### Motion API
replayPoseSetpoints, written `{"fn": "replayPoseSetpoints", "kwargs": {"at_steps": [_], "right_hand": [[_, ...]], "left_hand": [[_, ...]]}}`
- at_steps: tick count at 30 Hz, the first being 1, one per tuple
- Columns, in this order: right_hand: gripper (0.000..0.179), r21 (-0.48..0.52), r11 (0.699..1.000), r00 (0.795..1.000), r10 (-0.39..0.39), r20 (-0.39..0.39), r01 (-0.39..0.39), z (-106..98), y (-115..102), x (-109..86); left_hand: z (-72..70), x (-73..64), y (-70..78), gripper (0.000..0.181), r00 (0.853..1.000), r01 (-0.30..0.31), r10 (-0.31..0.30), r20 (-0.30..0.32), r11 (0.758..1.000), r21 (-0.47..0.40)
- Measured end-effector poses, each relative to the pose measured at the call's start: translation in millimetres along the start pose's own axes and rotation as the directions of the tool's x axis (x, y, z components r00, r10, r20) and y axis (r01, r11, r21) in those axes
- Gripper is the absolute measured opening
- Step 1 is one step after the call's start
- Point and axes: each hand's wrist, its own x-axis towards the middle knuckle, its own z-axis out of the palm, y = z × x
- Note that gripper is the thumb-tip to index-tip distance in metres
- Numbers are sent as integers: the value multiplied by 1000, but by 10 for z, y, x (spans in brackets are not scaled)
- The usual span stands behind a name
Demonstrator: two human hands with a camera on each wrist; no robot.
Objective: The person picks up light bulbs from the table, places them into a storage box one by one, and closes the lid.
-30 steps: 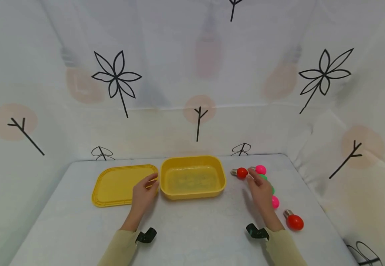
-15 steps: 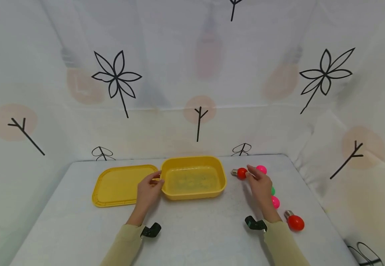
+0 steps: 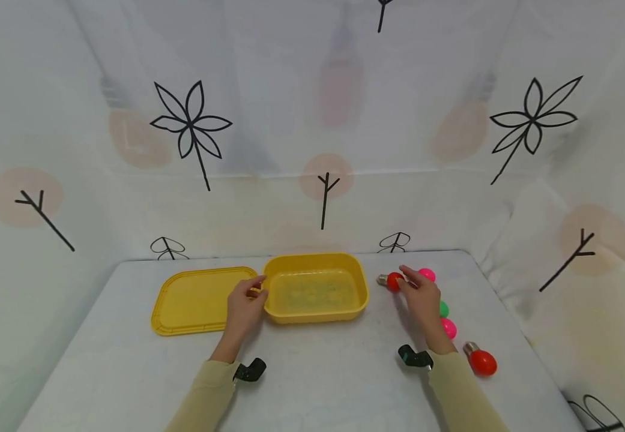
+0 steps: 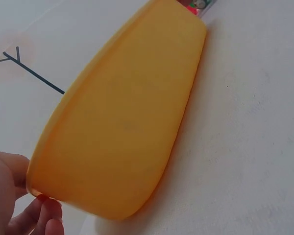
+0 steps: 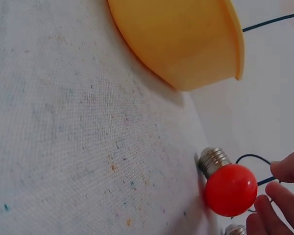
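Note:
A yellow plastic tub [image 3: 312,318] stands at the middle back of the table. My left hand [image 3: 244,309] is at its left end; in the left wrist view its thumb and fingers [image 4: 51,213] pinch the rim from either side. A red light bulb [image 5: 230,190] with a metal screw base lies on its side, right of the tub. My right hand [image 3: 422,303] is beside this bulb, thumb and fingers apart, fingertips [image 5: 264,205] right at the red globe. It partly covers the coloured things behind it.
A yellow tray [image 3: 199,300] lies left of the tub. Right of my right hand are a pink ball-shaped thing [image 3: 449,328], a green one [image 3: 444,309] and another pink one [image 3: 427,274]. A second red bulb [image 3: 482,362] lies nearer the table's right edge.
My left hand has moved right, from beside the tub onto its rim. My right hand has shifted slightly forward by the red bulb. Tub and bulbs stay where they were.

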Motion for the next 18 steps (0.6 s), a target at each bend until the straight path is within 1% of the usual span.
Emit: {"fn": "replayPoseSetpoints", "kwargs": {"at_steps": [2, 9, 14, 18], "right_hand": [[40, -13, 1000, 1000, 2, 8, -2, 0, 7, 16], [42, -103, 995, 999, -10, 48, 15, 25, 26, 76], [42, -174, 984, 994, -30, 109, 48, 30, 31, 111], [41, -218, 972, 989, -58, 138, 87, 31, 27, 124]], "left_hand": [[25, 9, -10, 32, 1000, -5, 5, -4, 1000, 2], [73, 32, -23, 34, 1000, 24, -24, 3, 999, -22], [70, 46, -18, 34, 999, 52, -51, 19, 998, -22], [61, 47, 5, 34, 998, 57, -57, 17, 998, -15]]}}
